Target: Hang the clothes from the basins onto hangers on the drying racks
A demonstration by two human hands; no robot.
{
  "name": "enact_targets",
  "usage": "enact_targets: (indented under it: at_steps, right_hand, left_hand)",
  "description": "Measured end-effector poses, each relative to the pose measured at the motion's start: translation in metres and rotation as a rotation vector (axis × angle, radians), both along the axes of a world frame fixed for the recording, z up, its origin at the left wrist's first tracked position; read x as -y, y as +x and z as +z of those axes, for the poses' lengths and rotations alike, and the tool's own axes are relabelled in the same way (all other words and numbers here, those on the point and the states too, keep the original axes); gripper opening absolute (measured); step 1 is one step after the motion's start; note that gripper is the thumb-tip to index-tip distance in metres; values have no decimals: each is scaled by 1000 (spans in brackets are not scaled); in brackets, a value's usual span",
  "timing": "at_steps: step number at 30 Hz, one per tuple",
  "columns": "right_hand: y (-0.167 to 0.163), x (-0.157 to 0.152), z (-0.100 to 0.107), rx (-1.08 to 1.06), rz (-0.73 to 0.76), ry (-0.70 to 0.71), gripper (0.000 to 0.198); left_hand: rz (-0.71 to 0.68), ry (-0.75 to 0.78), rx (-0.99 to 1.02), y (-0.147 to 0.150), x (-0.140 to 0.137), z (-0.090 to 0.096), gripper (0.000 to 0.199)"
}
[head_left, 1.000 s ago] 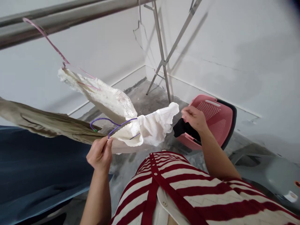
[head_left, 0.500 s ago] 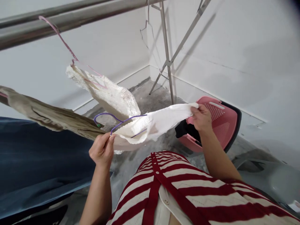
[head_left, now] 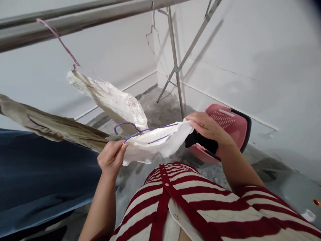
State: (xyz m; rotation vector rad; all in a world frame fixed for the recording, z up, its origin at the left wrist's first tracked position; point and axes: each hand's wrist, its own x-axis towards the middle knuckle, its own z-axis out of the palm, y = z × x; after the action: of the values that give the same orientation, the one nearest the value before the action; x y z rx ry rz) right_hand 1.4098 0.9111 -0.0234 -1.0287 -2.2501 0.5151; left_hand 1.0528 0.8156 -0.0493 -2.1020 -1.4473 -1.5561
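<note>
A thin white garment [head_left: 165,147] is stretched between my two hands, with a purple wire hanger [head_left: 150,128] lying inside its upper edge. My left hand [head_left: 111,155] pinches one corner of the garment together with the end of the hanger. At the other corner, my right hand [head_left: 204,125] is closed on the cloth near the hanger's far end. The hanger's hook points left, off the rail. Just beyond it hangs a white lace garment [head_left: 125,103] on a pink hanger [head_left: 59,38].
A metal rail [head_left: 100,18] crosses the top, held by crossed legs [head_left: 176,69]. Olive clothing [head_left: 55,122] and dark blue cloth [head_left: 47,170] hang at left. On the floor at right lies a pink basket [head_left: 225,124] with black cloth [head_left: 204,142] in it.
My right hand has moved left, bringing the garment's corner in to the hanger's far end. The cloth now sags less stretched, and the hanger has shifted slightly right.
</note>
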Motion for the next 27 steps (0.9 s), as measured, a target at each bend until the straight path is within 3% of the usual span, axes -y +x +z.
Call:
enact_targets:
  at_steps: [4, 7, 10, 13, 16, 19, 24, 27]
  right_hand:
    - [1, 7, 9, 39, 247, -302, 25]
    - [8, 11, 5, -88, 286, -454, 25]
    - [14, 15, 0, -242, 184, -481, 22]
    - [25, 16, -4, -431, 28, -421, 17]
    - [43, 15, -6, -609, -199, -337, 16]
    - [58, 17, -3, -667, -341, -318, 18]
    - [80, 29, 11, -739, -556, -279, 24]
    - [101, 37, 21, -710, -744, -158, 26]
  left_hand:
    - [-55, -39, -29, 3, 0, 1, 21]
    - [-63, -94, -21, 3, 1, 4, 16]
    - [-79, -185, -7, -2, 1, 7, 14]
    - [-95, -362, 22, -12, 1, 8, 25]
    - [-98, -605, 212, -19, 1, 2, 28]
    - [-101, -737, 472, -17, -1, -7, 30]
    - [-64, -648, 648, -4, -14, -13, 25]
    - [-39, -628, 716, 3, -19, -16, 23]
